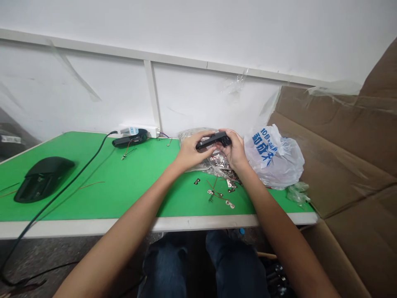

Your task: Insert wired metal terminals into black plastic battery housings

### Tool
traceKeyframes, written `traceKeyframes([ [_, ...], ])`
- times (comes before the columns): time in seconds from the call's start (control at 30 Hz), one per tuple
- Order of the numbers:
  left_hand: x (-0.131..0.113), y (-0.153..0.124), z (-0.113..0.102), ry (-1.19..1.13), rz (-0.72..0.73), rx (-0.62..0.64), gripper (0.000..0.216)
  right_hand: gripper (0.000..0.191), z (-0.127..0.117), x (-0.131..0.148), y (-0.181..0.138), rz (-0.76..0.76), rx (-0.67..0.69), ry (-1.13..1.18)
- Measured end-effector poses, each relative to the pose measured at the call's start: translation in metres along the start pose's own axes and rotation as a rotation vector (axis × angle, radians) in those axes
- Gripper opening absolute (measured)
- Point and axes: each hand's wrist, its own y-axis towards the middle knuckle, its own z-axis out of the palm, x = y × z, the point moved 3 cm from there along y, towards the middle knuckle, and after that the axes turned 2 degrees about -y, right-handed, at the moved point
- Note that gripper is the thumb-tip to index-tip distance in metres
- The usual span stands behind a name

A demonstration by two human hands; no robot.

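Observation:
A small black plastic housing [214,140] is held above the far middle of the green table [102,186]. My left hand [190,151] grips its left end with fingers curled round it. My right hand [235,149] grips its right end, thumb on top. Under the hands lies a clear bag of small metal parts [198,136]. Several loose metal contacts with wires [220,192] lie on the table just in front of my hands.
A white plastic bag with blue print [274,157] sits right of my hands. A black device shell [41,178] lies far left, another black piece [130,138] near a white power strip [139,129] at the wall. A black cable [62,192] crosses the table. Cardboard [347,165] stands on the right.

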Motion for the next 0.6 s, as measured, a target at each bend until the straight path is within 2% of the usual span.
traceKeyframes([
  [0.27,0.0087,0.002,-0.0009,0.17,0.186,0.003,0.044,0.036,0.0057,0.0033,-0.0039,-0.027,-0.006,0.15],
  [0.47,0.0082,0.0008,0.0,0.156,0.18,0.016,0.055,0.037,0.0067,0.0055,-0.0066,-0.065,-0.061,0.137],
  [0.6,0.0105,-0.0003,0.0025,0.163,0.125,-0.042,0.054,0.039,0.006,0.0067,-0.0082,-0.138,-0.108,0.036],
])
